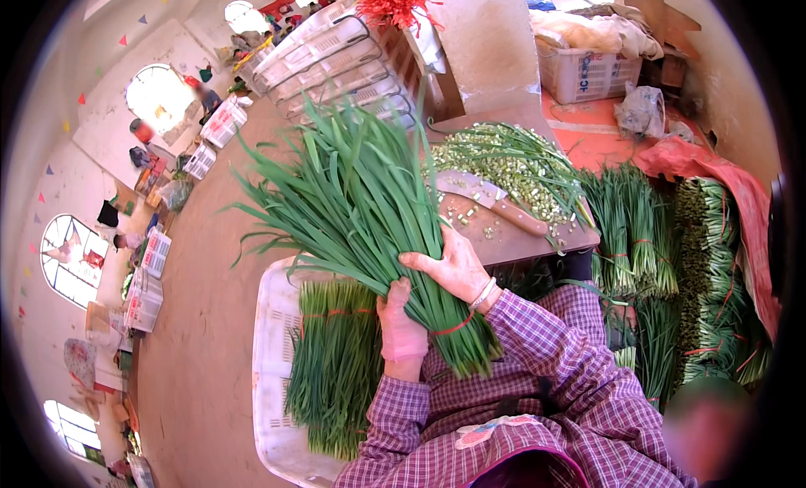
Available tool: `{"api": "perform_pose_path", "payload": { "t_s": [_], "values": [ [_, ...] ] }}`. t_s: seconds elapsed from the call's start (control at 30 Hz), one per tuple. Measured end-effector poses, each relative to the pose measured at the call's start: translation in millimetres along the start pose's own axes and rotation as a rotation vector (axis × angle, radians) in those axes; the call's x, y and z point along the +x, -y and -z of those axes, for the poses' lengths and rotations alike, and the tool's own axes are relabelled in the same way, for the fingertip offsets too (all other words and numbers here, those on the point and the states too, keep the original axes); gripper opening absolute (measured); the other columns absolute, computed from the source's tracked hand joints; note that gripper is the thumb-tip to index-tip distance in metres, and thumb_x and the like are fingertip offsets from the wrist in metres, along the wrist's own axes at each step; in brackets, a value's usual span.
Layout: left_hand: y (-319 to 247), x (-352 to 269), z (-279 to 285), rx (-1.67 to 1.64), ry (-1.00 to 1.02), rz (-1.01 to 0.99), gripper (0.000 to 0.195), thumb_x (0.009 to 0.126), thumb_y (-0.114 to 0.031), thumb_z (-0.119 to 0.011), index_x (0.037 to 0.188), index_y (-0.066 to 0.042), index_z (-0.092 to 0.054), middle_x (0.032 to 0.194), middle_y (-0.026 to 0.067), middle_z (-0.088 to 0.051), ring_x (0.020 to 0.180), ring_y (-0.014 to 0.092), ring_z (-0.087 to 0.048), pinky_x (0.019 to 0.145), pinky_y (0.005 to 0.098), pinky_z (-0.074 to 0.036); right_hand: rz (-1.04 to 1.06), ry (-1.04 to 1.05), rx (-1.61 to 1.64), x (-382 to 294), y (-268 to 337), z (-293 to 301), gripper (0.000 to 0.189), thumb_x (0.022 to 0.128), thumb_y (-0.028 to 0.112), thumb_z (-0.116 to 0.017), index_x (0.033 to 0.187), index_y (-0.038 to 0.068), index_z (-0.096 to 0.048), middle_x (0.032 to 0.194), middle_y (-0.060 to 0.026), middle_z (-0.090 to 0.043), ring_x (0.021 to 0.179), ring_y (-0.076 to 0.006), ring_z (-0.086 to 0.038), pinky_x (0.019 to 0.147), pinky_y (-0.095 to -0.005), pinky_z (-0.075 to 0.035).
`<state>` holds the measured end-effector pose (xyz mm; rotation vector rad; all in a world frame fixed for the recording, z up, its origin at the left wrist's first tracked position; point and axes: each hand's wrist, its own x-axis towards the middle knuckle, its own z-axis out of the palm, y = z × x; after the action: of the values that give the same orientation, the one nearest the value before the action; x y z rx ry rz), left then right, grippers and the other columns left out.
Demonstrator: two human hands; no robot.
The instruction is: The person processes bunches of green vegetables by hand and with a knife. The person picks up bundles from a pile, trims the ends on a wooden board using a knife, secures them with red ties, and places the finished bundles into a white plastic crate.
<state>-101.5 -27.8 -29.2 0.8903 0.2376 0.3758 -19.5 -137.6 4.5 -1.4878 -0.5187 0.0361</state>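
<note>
A large bundle of long green leafy stalks, which look like garlic chives [371,198], is held up before me, tied near its lower end with a red band [452,324]. My left hand [403,327], wrapped in a pinkish covering, grips its left side. From the right, my right hand [450,267] closes round the same bundle, a pale bracelet at the wrist. Beyond the hands, a knife with a wooden handle [519,218] lies on a small brown table [504,252] beside a heap of chopped pale stalk ends [504,160] and loose leaves.
A white plastic crate [271,362] with tied bundles [340,374] stands at the left. More bundles [636,236] are stacked at the right by a red sheet [724,167]. Stacked white crates [340,66] stand beyond the table. Part of another person's head shows at lower right.
</note>
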Motion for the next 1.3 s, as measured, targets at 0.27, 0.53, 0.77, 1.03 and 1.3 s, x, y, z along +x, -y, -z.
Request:
{"api": "perform_pose_path", "payload": {
  "t_s": [0.27, 0.53, 0.77, 1.03, 1.3],
  "values": [
    [2.4, -5.1, -8.0, 0.005, -0.021, 0.053, 0.033, 0.09, -0.019, -0.058, 0.117, 0.0, -0.056, 0.108, 0.0056, -0.061, 0.094, 0.016, -0.06, 0.085, 0.0328, -0.05, -0.102, -0.04, 0.392, -11.9, -16.9, 11.0, 0.059, 0.081, 0.024, -0.073, 0.128, -0.002, -0.048, 0.114, -0.0117, -0.063, 0.102, -0.0176, -0.061, 0.092, -0.0325, -0.048],
    [-24.4, 9.7, -4.5, -0.066, -0.001, 0.099, 0.043, 0.096, -0.031, -0.051, 0.128, -0.003, -0.051, 0.119, 0.0082, -0.06, 0.104, 0.023, -0.06, 0.092, 0.0383, -0.049, -0.122, 0.072, -0.246, -24.7, -42.9, 80.2, 0.077, 0.082, 0.038, -0.074, 0.138, -0.003, -0.038, 0.127, -0.0214, -0.054, 0.116, -0.0337, -0.055, 0.098, -0.0388, -0.045],
    [-43.0, 10.3, -41.2, -0.086, 0.05, 0.343, 0.053, 0.098, -0.047, -0.043, 0.13, -0.006, -0.053, 0.125, 0.0111, -0.061, 0.108, 0.026, -0.061, 0.096, 0.0388, -0.049, 0.675, 0.098, -0.89, -32.3, 23.8, 91.0, 0.084, 0.06, 0.029, -0.083, 0.135, 0.015, -0.048, 0.139, -0.0139, -0.044, 0.13, -0.0379, -0.042, 0.107, -0.05, -0.036],
    [-58.7, -12.3, -37.7, -0.699, 0.344, 0.601, 0.06, 0.098, -0.055, -0.04, 0.136, -0.009, -0.048, 0.128, 0.0072, -0.058, 0.115, 0.022, -0.056, 0.098, 0.0354, -0.048, 0.945, 0.398, -0.654, 8.1, 57.5, 52.0, 0.044, 0.081, 0.03, -0.066, 0.119, 0.011, -0.057, 0.131, -0.013, -0.053, 0.129, -0.0363, -0.046, 0.106, -0.053, -0.033],
    [-195.8, -26.0, 48.0, 0.446, 0.284, 0.0, 0.048, 0.098, -0.035, -0.048, 0.125, 0.005, -0.054, 0.091, 0.0154, -0.067, 0.077, 0.024, -0.067, 0.069, 0.0332, -0.057, 0.535, 0.03, -0.215, 46.1, 103.3, 38.9, 0.047, 0.076, 0.02, -0.075, 0.115, -0.002, -0.062, 0.115, -0.0125, -0.063, 0.104, -0.0227, -0.061, 0.092, -0.0354, -0.048]
  ]
}}
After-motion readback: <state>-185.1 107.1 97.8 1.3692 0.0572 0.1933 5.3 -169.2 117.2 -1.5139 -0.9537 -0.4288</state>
